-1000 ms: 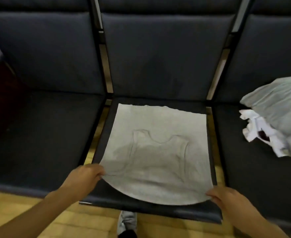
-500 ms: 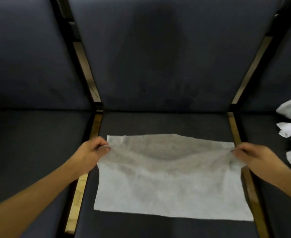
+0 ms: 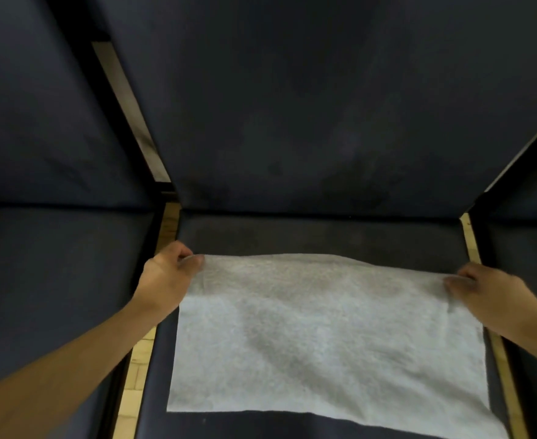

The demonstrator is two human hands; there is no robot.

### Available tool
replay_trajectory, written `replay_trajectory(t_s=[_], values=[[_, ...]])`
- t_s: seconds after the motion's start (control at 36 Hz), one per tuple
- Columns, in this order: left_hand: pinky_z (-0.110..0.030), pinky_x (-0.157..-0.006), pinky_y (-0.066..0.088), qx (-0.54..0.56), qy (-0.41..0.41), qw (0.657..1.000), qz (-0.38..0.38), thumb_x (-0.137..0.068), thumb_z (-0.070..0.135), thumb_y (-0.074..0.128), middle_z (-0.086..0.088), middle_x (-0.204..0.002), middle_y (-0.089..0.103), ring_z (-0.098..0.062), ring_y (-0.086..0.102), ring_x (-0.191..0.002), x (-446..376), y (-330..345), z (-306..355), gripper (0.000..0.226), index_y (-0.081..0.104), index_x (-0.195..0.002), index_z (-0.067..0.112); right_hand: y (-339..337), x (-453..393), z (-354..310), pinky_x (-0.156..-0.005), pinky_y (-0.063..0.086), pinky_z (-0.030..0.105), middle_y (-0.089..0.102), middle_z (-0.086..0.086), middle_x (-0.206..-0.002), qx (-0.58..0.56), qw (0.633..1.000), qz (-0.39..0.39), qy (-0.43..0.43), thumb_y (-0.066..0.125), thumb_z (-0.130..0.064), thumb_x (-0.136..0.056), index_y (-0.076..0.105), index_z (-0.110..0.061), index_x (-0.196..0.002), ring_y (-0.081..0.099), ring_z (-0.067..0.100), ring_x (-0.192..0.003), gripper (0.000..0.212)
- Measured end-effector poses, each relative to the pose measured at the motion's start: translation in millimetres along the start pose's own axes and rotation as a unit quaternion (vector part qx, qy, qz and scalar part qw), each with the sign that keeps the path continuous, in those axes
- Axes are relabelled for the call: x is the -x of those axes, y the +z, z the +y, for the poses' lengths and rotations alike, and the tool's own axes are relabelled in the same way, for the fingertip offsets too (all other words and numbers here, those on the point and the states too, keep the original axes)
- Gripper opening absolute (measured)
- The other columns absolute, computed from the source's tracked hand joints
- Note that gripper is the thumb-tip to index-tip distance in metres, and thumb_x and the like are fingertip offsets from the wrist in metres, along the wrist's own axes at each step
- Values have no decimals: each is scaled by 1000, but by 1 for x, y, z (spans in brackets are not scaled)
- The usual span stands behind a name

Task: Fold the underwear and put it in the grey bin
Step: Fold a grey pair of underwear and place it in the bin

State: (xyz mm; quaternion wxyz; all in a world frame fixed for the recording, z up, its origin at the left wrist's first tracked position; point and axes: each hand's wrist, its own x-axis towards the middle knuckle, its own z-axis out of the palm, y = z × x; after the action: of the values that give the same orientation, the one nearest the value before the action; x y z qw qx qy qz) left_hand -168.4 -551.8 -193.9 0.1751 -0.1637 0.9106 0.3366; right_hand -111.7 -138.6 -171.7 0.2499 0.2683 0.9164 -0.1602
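A light grey undershirt lies folded in half on the middle dark seat, its fold line near me and its two loose corners at the far side. My left hand pinches the far left corner. My right hand pinches the far right corner. The cloth between them is pulled fairly flat, with a soft dip in its middle. No grey bin is in view.
Dark padded seats stand left and right of the middle one, with tall backrests behind. Narrow gaps between the seats show a pale wooden floor.
Both hands carried the shirt's near edge up and over to the far side, folding it in half, and now hold it a little farther back. The camera tilted down; the clothes pile at right left view.
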Motion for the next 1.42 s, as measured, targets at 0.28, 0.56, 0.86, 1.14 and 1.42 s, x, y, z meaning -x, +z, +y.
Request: replay_trajectory(t_s=[0.28, 0.56, 0.86, 1.14, 1.42], values=[[-32, -71, 55, -250, 370, 892, -73, -79, 54, 42, 1, -105, 61, -14, 60, -84, 100, 82, 34, 41, 57, -101, 22, 50, 34, -111, -102, 35, 35, 43, 1, -134, 110, 930, 1, -351, 56, -21, -91, 43, -21, -137, 44, 23, -121, 48], [-62, -89, 42, -355, 294, 886, 45, -41, 34, 92, -16, -128, 46, -36, 41, -116, 55, 66, 22, 81, 61, -113, 12, 68, 75, -67, -87, 46, 33, 49, 5, -126, 140, 982, -44, -120, 48, -38, -95, 20, -15, -137, 53, 23, -115, 55], [-44, -71, 58, 37, -142, 985, -89, -81, 26, 71, -9, -104, 58, -30, 62, -90, 96, 71, 26, 39, 42, -103, 13, 96, 106, -75, -75, 52, 42, 47, 18, -115, -260, 955, -44, 134, 67, -27, -84, 26, -10, -100, 55, 33, -92, 48], [-23, -70, 51, 183, -152, 944, -228, -85, 14, 67, 4, -98, 71, -14, 66, -91, 99, 47, 17, 14, 70, -97, 22, 94, 115, -60, -65, 53, 39, 63, 7, -78, -295, 949, -73, 83, 65, -27, -84, 59, -9, -80, 61, 22, -70, 20], [-44, -87, 55, 286, -116, 924, -226, -76, 7, 75, -7, -103, 72, -24, 70, -93, 107, 35, 5, 37, 64, -111, 8, 93, 121, -49, -82, 54, 43, 67, 10, -98, -463, 874, -140, 47, 63, -21, -89, 59, -11, -98, 66, 27, -89, 15]])
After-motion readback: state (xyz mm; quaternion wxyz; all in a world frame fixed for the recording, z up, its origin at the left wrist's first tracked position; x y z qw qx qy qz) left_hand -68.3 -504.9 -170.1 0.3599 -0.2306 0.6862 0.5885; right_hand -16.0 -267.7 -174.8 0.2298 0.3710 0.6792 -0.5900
